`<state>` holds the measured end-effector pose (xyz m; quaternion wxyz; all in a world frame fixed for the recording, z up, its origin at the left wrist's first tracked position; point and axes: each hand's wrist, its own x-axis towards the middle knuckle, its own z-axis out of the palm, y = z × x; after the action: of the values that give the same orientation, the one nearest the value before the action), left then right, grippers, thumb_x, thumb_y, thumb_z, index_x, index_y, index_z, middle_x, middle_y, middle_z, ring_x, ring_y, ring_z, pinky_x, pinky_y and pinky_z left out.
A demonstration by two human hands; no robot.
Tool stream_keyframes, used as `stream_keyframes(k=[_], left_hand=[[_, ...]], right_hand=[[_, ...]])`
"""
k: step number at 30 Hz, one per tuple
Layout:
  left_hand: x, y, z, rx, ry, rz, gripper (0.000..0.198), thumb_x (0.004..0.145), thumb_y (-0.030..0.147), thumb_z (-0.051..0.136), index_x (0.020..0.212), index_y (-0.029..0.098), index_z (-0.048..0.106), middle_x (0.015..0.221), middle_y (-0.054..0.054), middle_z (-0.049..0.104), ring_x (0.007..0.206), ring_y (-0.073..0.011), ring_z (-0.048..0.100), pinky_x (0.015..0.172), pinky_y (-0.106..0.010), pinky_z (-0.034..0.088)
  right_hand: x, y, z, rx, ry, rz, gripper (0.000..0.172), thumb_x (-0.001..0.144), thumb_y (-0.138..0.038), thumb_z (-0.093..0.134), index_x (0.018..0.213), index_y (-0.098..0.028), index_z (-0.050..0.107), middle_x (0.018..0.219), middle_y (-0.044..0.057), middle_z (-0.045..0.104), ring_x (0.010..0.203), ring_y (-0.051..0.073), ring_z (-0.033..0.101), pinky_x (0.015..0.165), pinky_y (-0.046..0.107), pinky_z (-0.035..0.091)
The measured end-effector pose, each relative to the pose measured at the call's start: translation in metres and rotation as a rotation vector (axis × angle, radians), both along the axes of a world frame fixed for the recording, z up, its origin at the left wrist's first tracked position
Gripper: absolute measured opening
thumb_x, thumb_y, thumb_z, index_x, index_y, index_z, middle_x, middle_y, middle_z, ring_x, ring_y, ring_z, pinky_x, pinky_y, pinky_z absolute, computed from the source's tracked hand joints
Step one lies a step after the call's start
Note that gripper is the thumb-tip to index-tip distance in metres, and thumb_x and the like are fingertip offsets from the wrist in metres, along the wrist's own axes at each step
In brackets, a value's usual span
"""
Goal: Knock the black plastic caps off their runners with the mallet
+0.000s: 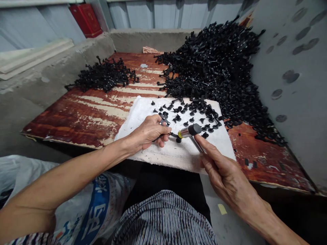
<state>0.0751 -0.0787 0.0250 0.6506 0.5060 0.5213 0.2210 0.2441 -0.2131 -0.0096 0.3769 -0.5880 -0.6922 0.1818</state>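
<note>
My left hand [150, 132] is closed round a black plastic part [165, 119] over the white board [153, 154]; arms of the part stick out above and to the right of the fingers. My right hand [217, 160] grips a small hammer [189, 130] by its metal handle, the forefinger stretched along it. The hammer has a black face on one end and a yellow one on the other. Its yellow end is close to the right end of the held part. Small round black pieces [191, 119] lie scattered on the board beyond my hands.
A large heap of black parts [217, 61] rises at the back right of the worn red table [58, 119]. At the back left lies a smaller heap [102, 75]. A red box [86, 20] stands on the ledge, and a white sack [102, 200] sits below the table's front edge.
</note>
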Motion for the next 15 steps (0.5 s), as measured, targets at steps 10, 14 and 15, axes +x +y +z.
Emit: stream_keyframes(k=[10,14,15], left_hand=[[-0.004,-0.003,-0.009,0.039,-0.048,0.010,0.023,0.081,0.003,0.059,0.078,0.020,0.043,0.045,0.002,0.054,0.035,-0.0103,0.049,0.034,-0.019,0.039],[-0.002,-0.003,-0.005,0.058,-0.008,0.003,0.024,0.081,0.002,0.057,0.078,0.021,0.043,0.044,0.003,0.053,0.034,-0.0098,0.048,0.033,-0.019,0.038],[-0.002,-0.003,-0.004,0.062,0.001,0.001,0.024,0.081,0.002,0.057,0.078,0.021,0.043,0.043,0.003,0.053,0.034,-0.0098,0.047,0.033,-0.019,0.037]], right_hand=[[-0.001,-0.005,0.027,0.158,-0.050,-0.083,0.061,0.093,-0.010,0.043,0.151,-0.029,0.035,0.137,0.007,0.060,0.104,0.022,0.070,0.095,0.041,0.055],[0.005,-0.004,0.021,0.088,-0.199,0.042,0.061,0.091,-0.010,0.040,0.150,-0.024,0.038,0.118,0.013,0.070,0.087,0.025,0.073,0.075,0.042,0.063],[0.006,-0.004,0.021,0.057,-0.224,0.070,0.060,0.091,-0.010,0.039,0.150,-0.024,0.039,0.115,0.014,0.071,0.084,0.025,0.073,0.072,0.042,0.063]])
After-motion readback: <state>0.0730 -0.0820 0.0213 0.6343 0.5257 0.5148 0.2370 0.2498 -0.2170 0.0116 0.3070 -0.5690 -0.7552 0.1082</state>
